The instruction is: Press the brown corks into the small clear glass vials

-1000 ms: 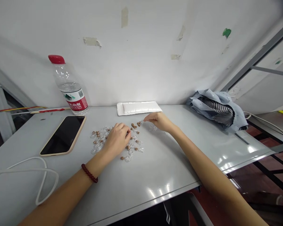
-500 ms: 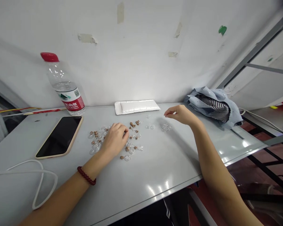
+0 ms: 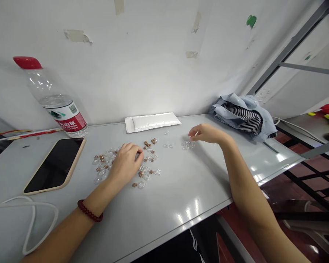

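Note:
My left hand (image 3: 126, 162) rests on the table among tiny glass bottles with cork stoppers (image 3: 102, 166). Its fingers curl inward with the tips hidden, so whatever they hold is out of sight. A dark red bead bracelet (image 3: 90, 210) circles that wrist. More corked bottles (image 3: 144, 172) lie just right of this hand, some round and one flared. My right hand (image 3: 205, 133) hovers low over a small pile of clear pieces (image 3: 188, 145), thumb and forefinger slightly apart at its edge. Several other clear pieces (image 3: 168, 145) lie left of that pile.
A white packet (image 3: 153, 122) lies against the wall. At left are a water bottle (image 3: 67, 115) with a red cap, a phone (image 3: 56, 166) and a white cable (image 3: 34, 219). Bunched blue and striped cloth (image 3: 244, 115) sits at the back right.
My right hand has come down to the pile of clear pieces, and its thumb and forefinger have parted a little. My left hand stays among the corked bottles. The view has shifted slightly.

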`<state>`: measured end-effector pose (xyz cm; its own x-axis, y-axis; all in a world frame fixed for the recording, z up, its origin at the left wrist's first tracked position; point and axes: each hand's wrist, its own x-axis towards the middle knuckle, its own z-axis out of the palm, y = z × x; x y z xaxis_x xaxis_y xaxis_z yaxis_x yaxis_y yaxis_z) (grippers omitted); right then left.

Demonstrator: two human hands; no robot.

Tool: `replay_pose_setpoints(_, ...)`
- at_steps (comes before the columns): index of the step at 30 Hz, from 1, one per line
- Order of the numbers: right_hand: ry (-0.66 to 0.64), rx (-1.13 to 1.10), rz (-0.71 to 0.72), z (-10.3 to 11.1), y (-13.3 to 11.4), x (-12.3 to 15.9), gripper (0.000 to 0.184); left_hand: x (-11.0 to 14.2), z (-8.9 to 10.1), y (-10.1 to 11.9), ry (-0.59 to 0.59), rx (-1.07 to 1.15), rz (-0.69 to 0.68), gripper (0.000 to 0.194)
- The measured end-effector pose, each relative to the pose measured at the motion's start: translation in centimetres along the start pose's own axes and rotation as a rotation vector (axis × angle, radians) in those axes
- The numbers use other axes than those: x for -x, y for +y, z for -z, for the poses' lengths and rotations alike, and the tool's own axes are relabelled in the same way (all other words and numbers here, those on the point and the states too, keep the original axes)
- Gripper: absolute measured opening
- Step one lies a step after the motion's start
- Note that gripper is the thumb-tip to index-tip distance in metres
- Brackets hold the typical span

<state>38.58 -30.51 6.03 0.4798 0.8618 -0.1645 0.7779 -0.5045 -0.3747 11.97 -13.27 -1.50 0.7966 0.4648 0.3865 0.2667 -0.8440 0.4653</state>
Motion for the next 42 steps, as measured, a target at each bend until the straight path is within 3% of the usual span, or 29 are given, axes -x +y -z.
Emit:
replay_pose_setpoints(4, 0.053, -0.032, -0.017, -0.4, -0.1, -0.2, 0.010, 0.0, 0.1, 0.0, 0.033, 0.008, 0.004, 0.016)
replay_pose_setpoints(7, 0.197, -0.050, -0.011, -0.4, -1.1, 0.0, 0.007, 0.3, 0.6, 0.8, 0.117, 0.044, 0.003, 0.015)
replay_pose_setpoints(9, 0.316, -0.162, 0.036, -0.8, -2.7, 0.4, 0.010, 0.6, 0.9, 1.8, 0.197, 0.116, -0.001, 0.013)
replay_pose_setpoints(10, 0.372, -0.333, 0.084, -1.1, -3.7, 0.6, 0.012, 0.9, 1.1, 2.4, 0.226, 0.164, 0.001, 0.012)
replay_pose_setpoints(11, 0.367, -0.531, 0.143, -1.6, -4.7, 0.9, 0.014, 1.1, 1.2, 3.0, 0.239, 0.214, 0.008, 0.012)
replay_pose_setpoints(14, 0.029, -0.895, 0.281, -3.6, -7.4, 1.7, 0.020, 1.8, 1.4, 4.7, 0.220, 0.350, 0.039, 0.007)
replay_pose_setpoints(16, -0.151, -0.990, 0.332, -4.7, -8.5, 2.0, 0.019, 2.1, 1.5, 5.4, 0.232, 0.397, 0.045, 0.004)
replay_pose_setpoints(18, -0.235, -1.039, 0.355, -5.4, -9.0, 2.1, 0.016, 2.3, 1.6, 5.6, 0.255, 0.406, 0.024, 0.003)
replay_pose_setpoints(24, -0.298, -1.050, 0.390, -5.8, -8.6, 1.9, 0.012, 2.4, 1.8, 5.4, 0.197, 0.431, 0.007, 0.005)
replay_pose_setpoints(28, -0.335, -0.976, 0.484, -5.9, -8.4, 2.0, 0.012, 2.5, 1.7, 5.5, 0.048, 0.595, 0.161, 0.010)
replay_pose_setpoints(32, -0.319, -0.920, 0.479, -6.2, -8.6, 2.2, 0.013, 2.7, 1.7, 5.7, -0.038, 0.758, 0.272, 0.006)
replay_pose_setpoints(38, -0.224, -0.850, 0.391, -6.5, -8.7, 2.2, 0.012, 2.5, 2.0, 5.6, 0.015, 0.761, 0.403, 0.005)
replay_pose_setpoints(42, -0.175, -0.811, 0.375, -6.6, -8.9, 2.3, 0.014, 2.3, 2.0, 5.6, -0.012, 0.756, 0.473, 0.010)
